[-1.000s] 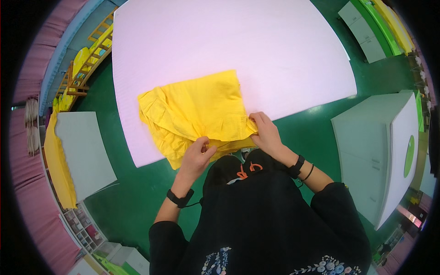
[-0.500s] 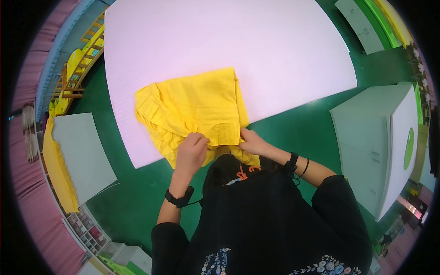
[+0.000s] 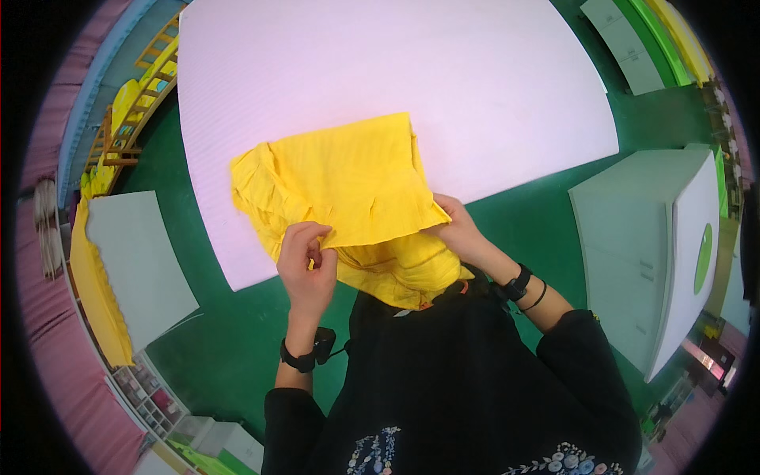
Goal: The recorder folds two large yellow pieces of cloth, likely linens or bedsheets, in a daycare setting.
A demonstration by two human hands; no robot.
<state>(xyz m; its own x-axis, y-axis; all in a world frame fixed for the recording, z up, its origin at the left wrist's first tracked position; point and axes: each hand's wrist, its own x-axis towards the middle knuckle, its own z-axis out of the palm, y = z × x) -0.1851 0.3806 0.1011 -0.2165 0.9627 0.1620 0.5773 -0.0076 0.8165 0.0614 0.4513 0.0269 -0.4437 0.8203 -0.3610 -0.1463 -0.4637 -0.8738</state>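
Yellow cloth [image 3: 352, 170] lies part-smoothed mid-frame, left end unfinished, rumpled; right hand [image 3: 461, 231] pinches its edge; whether left hand [image 3: 304, 260] grips, I can't tell.

The cloth [image 3: 348, 174], centre, is matt fabric, creased toward nine o'clock. The worktop [image 3: 396, 63] at twelve looks matt and finely ribbed; the floor [image 3: 218, 360], smooth with a faint sheen. At three, the cabinet [image 3: 621, 261] looks flat and smooth. The rails [image 3: 122, 162] at ten look like wood. The curtain [image 3: 67, 348] at nine is draped cloth; the shirt [image 3: 475, 380] at six, matt fabric with embroidery [image 3: 567, 460].
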